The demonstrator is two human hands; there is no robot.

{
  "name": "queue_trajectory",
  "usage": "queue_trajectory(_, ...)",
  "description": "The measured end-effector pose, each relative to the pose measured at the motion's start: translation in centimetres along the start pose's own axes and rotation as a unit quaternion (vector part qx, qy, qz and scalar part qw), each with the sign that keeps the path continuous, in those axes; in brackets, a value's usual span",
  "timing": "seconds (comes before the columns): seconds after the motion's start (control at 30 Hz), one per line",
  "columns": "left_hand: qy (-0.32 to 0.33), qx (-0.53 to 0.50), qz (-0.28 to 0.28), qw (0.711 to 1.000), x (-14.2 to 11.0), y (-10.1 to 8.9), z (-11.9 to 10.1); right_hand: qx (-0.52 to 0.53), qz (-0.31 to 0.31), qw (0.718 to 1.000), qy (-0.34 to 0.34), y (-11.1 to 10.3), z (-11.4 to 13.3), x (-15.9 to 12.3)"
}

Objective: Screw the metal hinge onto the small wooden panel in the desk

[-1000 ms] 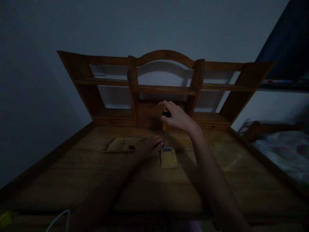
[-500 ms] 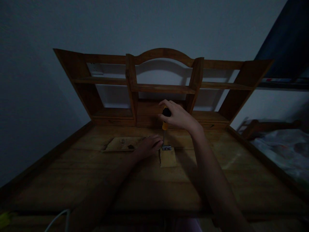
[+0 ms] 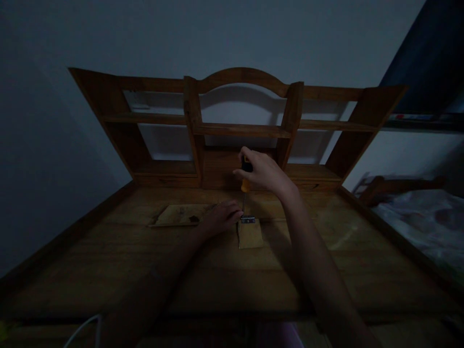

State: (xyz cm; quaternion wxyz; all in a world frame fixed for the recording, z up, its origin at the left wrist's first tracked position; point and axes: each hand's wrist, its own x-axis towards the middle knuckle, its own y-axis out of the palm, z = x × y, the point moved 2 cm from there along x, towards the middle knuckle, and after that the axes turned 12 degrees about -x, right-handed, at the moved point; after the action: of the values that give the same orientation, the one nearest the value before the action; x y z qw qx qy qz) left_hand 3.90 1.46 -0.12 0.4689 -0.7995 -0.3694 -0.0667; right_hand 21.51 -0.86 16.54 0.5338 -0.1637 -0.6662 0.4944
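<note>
My right hand (image 3: 266,169) is closed around the black and orange handle of a screwdriver (image 3: 245,185), held upright with its thin shaft pointing down. The shaft's tip meets the left end of a small metal hinge (image 3: 248,219). That hinge lies at the far edge of a small square of cardboard or thin wood (image 3: 250,235). My left hand (image 3: 222,216) rests low on its left, fingers bent together with the tips at the screwdriver's tip and the hinge's end. Whatever those fingers pinch is hidden. Beneath and behind the left hand lies a long torn strip of cardboard (image 3: 177,214).
The wooden desk (image 3: 145,261) has raised side edges and a shelf unit (image 3: 241,129) along its back. A white cable (image 3: 81,328) loops at the bottom left. A bed with pale bedding (image 3: 416,222) stands to the right.
The view has shifted slightly, so everything sits a little farther left and up. Both hands keep their places at the hinge; the right still grips the screwdriver, its fingers turned slightly on the handle.
</note>
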Motion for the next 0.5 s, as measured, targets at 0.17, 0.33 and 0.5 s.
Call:
queue_trajectory(0.17, 0.004, -0.008, 0.003, 1.000, 0.1, -0.3, -0.7, 0.043, 0.008, 0.999, -0.017, -0.2, 0.4, 0.1)
queue_trajectory(0.33, -0.009, -0.022, 0.008, 1.000, 0.0, -0.5, -1.1, 0.023, 0.008, 1.000, 0.005, 0.0, 0.0, 0.1)
queue_trajectory(0.5, -0.007, -0.024, 0.007, 1.000, -0.1, -0.6, -1.2, 0.017, 0.001, 1.000, -0.012, 0.1, -0.1, 0.1)
